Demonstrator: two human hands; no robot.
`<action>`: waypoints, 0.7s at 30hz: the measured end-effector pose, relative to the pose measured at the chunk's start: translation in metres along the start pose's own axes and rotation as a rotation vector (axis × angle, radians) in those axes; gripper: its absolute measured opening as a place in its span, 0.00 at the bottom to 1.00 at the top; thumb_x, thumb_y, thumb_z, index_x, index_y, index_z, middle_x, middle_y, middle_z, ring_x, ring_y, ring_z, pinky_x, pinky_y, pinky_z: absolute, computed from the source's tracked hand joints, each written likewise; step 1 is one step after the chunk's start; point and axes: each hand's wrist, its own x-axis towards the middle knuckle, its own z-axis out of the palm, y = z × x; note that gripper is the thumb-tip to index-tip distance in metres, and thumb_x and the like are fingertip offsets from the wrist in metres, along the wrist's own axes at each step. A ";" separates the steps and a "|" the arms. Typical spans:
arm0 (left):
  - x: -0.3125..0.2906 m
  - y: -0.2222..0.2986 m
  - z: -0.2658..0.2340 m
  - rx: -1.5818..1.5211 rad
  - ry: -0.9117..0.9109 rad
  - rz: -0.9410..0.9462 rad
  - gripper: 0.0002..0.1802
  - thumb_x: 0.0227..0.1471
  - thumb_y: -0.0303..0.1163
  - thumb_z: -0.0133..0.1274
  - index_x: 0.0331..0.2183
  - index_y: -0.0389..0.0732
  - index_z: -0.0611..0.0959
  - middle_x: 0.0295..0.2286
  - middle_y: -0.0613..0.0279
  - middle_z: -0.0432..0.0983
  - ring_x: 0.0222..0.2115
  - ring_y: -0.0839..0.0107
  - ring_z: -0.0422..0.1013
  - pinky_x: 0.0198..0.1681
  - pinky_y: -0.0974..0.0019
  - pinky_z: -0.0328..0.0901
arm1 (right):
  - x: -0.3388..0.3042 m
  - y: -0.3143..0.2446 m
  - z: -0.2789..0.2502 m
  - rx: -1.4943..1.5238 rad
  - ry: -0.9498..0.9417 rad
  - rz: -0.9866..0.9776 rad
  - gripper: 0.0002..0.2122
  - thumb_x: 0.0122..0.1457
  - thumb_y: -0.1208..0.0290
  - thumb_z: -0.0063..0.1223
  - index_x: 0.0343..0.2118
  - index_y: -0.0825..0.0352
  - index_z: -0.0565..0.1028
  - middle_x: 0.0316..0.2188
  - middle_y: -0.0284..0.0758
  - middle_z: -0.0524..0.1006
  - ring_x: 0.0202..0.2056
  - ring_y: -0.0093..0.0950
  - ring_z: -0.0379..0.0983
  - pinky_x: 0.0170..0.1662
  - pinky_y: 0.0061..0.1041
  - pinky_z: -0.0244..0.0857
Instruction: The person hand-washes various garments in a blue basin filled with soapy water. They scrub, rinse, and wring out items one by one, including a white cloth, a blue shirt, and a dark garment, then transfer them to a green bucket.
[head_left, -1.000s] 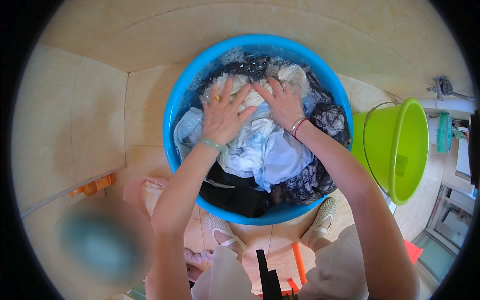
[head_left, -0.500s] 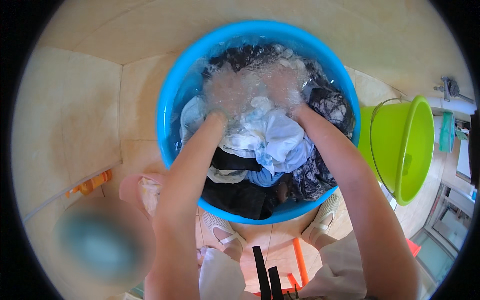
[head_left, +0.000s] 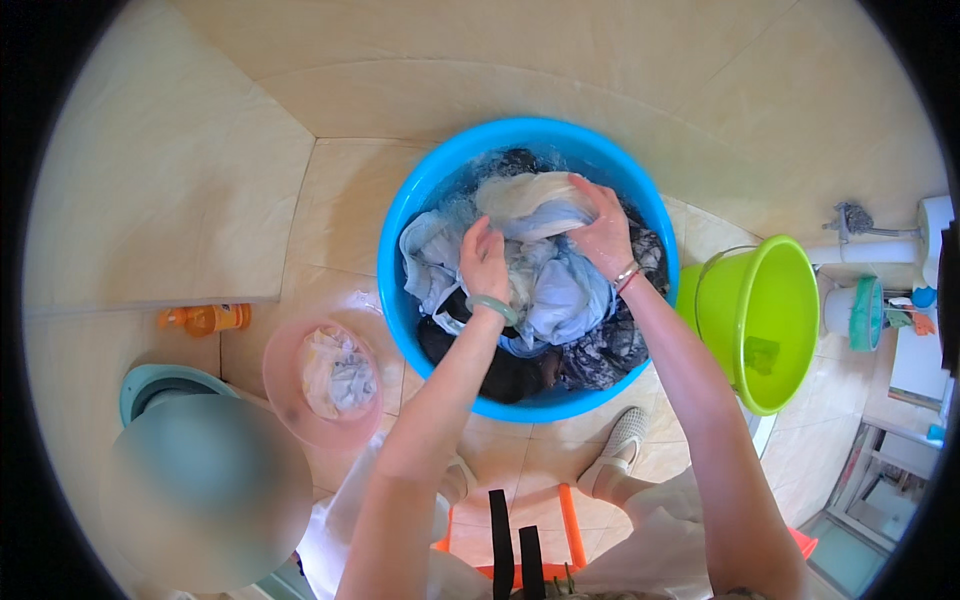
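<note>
A blue tub (head_left: pixel 392 330) holds a heap of wet clothes in water. Lifted to the top of the heap is a pale, whitish garment (head_left: pixel 535 203), bunched up. My right hand (head_left: pixel 603 235), with a bracelet at the wrist, has its fingers over the right end of that garment and grips it. On the left side, my left hand (head_left: pixel 484 268), with a pale green bangle, is raised beside the garment with fingers bent and apart. Light blue and white clothes (head_left: pixel 565 300) lie below both hands. Dark patterned cloth (head_left: pixel 605 350) sits lower right in the tub.
A lime green bucket (head_left: pixel 755 330) leans right of the tub. At left stand a pink basin (head_left: pixel 290 400) with pale cloth, an orange bottle (head_left: pixel 210 319) and a teal basin (head_left: pixel 135 385). An orange stool (head_left: pixel 570 525) is between my legs. Tiled walls stand behind.
Both hands have come up out of the splashing water, bringing the pale garment up. The water is calmer. The view has shifted, so the tub appears lower and smaller.
</note>
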 end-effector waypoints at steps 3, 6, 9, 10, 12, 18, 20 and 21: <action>-0.048 0.027 0.021 -0.449 0.069 -0.468 0.24 0.57 0.39 0.55 0.51 0.37 0.71 0.42 0.58 0.73 0.42 0.68 0.70 0.41 0.62 0.69 | -0.003 -0.027 -0.044 0.195 0.129 -0.004 0.31 0.39 0.85 0.58 0.53 0.65 0.71 0.47 0.38 0.71 0.50 0.32 0.69 0.55 0.26 0.62; -0.084 0.044 0.017 -0.743 -0.195 -0.765 0.38 0.51 0.53 0.58 0.53 0.36 0.66 0.43 0.53 0.70 0.44 0.64 0.70 0.44 0.60 0.69 | -0.004 -0.076 -0.071 0.795 0.079 0.231 0.31 0.40 0.87 0.56 0.54 0.67 0.70 0.51 0.40 0.69 0.51 0.30 0.68 0.54 0.27 0.63; -0.130 0.089 0.039 -0.762 -0.401 -0.964 0.54 0.44 0.67 0.53 0.57 0.34 0.60 0.50 0.45 0.65 0.51 0.56 0.66 0.53 0.56 0.64 | -0.014 -0.098 -0.095 0.894 0.178 0.248 0.32 0.43 0.89 0.54 0.57 0.70 0.64 0.52 0.41 0.68 0.52 0.31 0.67 0.54 0.28 0.62; -0.138 0.094 0.042 -0.793 -0.418 -0.967 0.57 0.42 0.70 0.52 0.58 0.34 0.58 0.52 0.43 0.62 0.53 0.55 0.63 0.56 0.55 0.60 | -0.019 -0.108 -0.096 0.943 0.202 0.249 0.33 0.44 0.89 0.54 0.57 0.70 0.63 0.52 0.41 0.68 0.52 0.31 0.67 0.55 0.28 0.62; -0.149 0.104 0.049 -0.855 -0.458 -0.975 0.64 0.39 0.75 0.48 0.60 0.33 0.53 0.57 0.40 0.57 0.58 0.52 0.57 0.61 0.54 0.53 | -0.031 -0.126 -0.096 0.963 0.248 0.268 0.32 0.45 0.89 0.54 0.57 0.71 0.61 0.52 0.41 0.67 0.52 0.32 0.66 0.55 0.29 0.61; -0.131 0.136 0.061 -1.274 -0.654 -0.604 0.49 0.47 0.71 0.42 0.59 0.44 0.63 0.55 0.57 0.66 0.56 0.59 0.62 0.60 0.51 0.55 | -0.101 -0.145 -0.088 0.802 0.318 0.270 0.33 0.43 0.87 0.58 0.56 0.72 0.61 0.51 0.41 0.67 0.52 0.32 0.65 0.56 0.29 0.61; -0.128 0.139 0.054 -1.260 -0.656 -0.667 0.46 0.48 0.70 0.43 0.56 0.42 0.67 0.52 0.57 0.69 0.52 0.60 0.66 0.56 0.54 0.61 | -0.121 -0.148 -0.094 0.577 0.223 0.237 0.33 0.42 0.84 0.63 0.55 0.70 0.63 0.47 0.38 0.68 0.51 0.30 0.66 0.55 0.28 0.61; -0.129 0.138 0.052 -1.293 -0.666 -0.698 0.40 0.53 0.65 0.45 0.54 0.42 0.70 0.49 0.56 0.72 0.49 0.59 0.69 0.54 0.53 0.64 | -0.130 -0.146 -0.098 0.467 0.183 0.213 0.33 0.42 0.84 0.64 0.54 0.70 0.63 0.46 0.38 0.69 0.50 0.29 0.66 0.54 0.28 0.61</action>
